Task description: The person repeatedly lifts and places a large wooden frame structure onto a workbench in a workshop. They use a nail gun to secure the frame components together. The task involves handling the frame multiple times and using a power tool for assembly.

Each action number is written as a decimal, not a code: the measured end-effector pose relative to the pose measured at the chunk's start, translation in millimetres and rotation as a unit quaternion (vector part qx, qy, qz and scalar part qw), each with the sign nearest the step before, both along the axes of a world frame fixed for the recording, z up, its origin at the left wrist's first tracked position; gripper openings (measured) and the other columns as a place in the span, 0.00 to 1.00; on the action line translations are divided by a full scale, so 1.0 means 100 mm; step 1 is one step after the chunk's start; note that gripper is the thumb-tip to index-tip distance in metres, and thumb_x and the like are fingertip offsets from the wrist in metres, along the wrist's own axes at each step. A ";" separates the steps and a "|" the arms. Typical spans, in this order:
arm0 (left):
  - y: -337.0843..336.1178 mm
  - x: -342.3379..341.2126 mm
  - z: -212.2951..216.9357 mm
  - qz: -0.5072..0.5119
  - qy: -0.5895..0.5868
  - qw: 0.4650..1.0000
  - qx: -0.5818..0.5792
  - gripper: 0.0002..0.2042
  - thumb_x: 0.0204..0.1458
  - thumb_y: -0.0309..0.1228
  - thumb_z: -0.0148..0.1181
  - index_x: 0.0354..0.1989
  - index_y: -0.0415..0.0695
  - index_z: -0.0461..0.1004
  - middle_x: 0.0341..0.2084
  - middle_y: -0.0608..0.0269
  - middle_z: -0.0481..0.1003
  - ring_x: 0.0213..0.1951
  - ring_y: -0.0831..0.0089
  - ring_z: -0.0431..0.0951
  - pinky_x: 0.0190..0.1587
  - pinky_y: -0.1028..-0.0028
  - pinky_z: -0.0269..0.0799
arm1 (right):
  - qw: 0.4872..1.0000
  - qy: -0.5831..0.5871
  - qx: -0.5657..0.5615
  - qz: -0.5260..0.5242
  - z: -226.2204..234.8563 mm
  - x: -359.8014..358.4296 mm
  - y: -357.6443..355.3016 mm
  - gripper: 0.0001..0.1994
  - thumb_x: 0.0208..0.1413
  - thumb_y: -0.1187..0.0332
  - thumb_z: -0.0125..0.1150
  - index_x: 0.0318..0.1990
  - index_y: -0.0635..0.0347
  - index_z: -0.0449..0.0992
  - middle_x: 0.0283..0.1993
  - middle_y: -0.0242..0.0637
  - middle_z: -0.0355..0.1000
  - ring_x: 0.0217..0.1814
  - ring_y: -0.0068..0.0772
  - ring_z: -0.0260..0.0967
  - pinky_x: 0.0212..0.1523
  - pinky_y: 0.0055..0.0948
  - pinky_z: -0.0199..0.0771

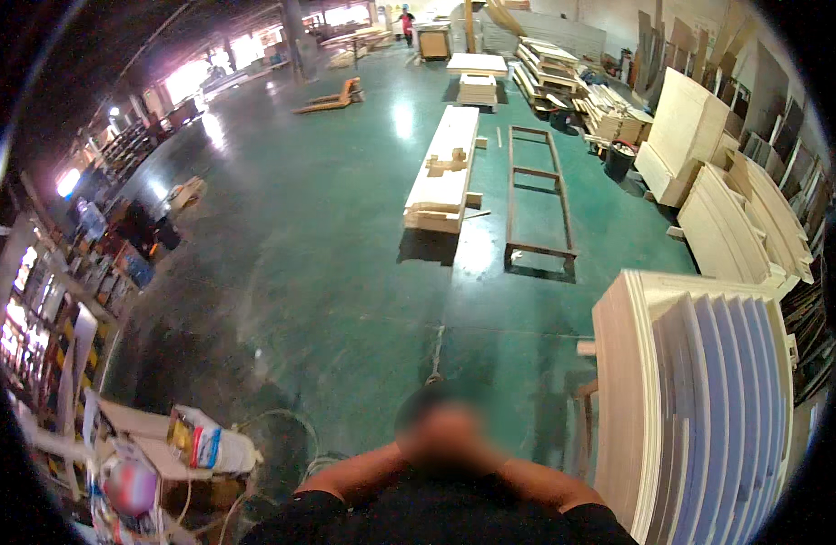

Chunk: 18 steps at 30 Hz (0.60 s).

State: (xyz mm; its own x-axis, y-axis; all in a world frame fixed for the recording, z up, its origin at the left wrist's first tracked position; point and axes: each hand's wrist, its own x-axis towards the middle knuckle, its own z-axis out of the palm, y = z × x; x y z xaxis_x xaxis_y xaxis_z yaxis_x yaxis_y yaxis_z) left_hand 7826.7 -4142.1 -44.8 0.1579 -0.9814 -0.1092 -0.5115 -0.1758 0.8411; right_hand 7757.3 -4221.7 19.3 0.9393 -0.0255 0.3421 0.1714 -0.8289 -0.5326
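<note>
Both forearms come in from the lower edge and meet in front of my body. My left hand [420, 440] and my right hand [475, 445] are close together over the green floor. A blur covers them, so neither the fingers nor anything held can be made out. Just beyond the hands, a thin cord or hose [438, 350] lies on the floor. To my right stands a wooden cabinet or frame [618, 363] with several grey-blue panels [722, 381] upright in it. Left of me, a white bag [222, 450] with coloured print lies on a cardboard box.
Ahead lies a long stack of pale boards [447, 154], beside a brown rectangular metal frame [540, 173]. More wood panels [681, 136] lean along the right wall, near a black bucket [619, 159]. An orange pallet jack [331, 98] and a distant person [406, 25] are farther off.
</note>
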 end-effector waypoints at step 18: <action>-7.41 3.82 -0.17 -0.120 0.524 0.843 0.011 0.17 0.65 0.38 0.65 0.55 0.42 0.72 0.44 0.61 0.77 0.45 0.68 0.78 0.53 0.62 0.76 | 0.950 0.273 0.026 -0.148 1.37 3.72 -6.90 0.24 0.63 0.45 0.58 0.38 0.58 0.86 0.42 0.46 0.84 0.46 0.56 0.83 0.46 0.55 0.80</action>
State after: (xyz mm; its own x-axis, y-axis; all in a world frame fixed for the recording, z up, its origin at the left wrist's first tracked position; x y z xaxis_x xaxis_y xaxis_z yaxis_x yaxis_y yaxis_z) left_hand 8209.2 -4883.0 -61.7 -0.2394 -0.9673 -0.0841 0.4874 -0.1946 0.8512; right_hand 8129.2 -4911.6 156.6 0.9256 -0.3191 -0.2036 -0.3784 -0.7682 -0.5164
